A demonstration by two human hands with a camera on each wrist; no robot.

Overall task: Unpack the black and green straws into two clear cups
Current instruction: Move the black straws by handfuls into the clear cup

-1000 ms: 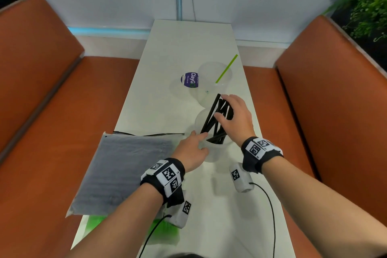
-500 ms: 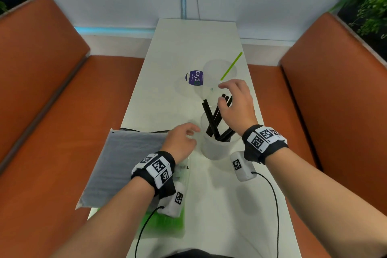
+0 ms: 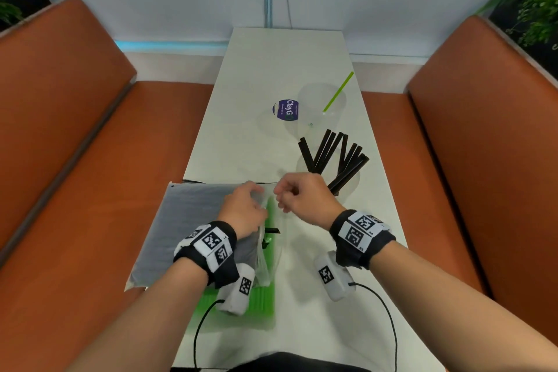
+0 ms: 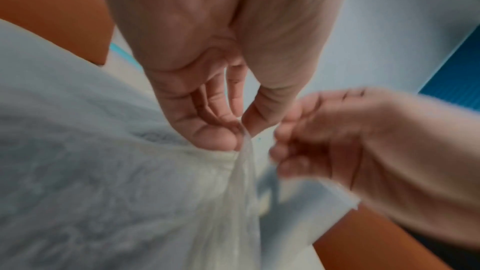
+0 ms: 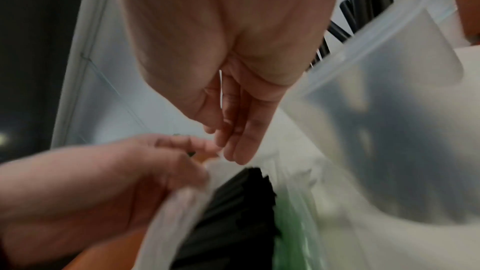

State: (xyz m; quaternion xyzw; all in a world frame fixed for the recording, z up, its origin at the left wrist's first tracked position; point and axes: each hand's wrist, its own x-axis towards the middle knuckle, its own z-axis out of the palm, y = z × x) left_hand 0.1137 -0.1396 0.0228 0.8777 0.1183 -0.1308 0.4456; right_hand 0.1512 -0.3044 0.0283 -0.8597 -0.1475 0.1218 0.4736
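The black straws [image 3: 333,160] stand in the near clear cup [image 3: 350,187] on the counter [image 3: 271,63], fanned out, lower ends down in the cup and upper ends leaning away from me, some left and some right. One green straw [image 3: 337,92] stands in the far clear cup [image 3: 320,106], its long axis tilted up and to the right. More straws lie in a clear plastic bag [image 3: 268,254] near my edge of the counter, long axes running toward and away from me; in the right wrist view black straws sit at the bag's mouth with green ones beside them.

My left hand [image 3: 243,210] is palm down over the bag's far end, thumb and forefinger pinching the thin film at the mouth. My right hand [image 3: 303,198] is just beside it, fingers curled inward; that view is blurred and I cannot tell whether they have hold of the film. Both forearms reach forward from the near edge.

A grey padded sheet [image 3: 187,220] lies left of the bag. A round purple-labelled lid [image 3: 285,110] lies left of the far cup.
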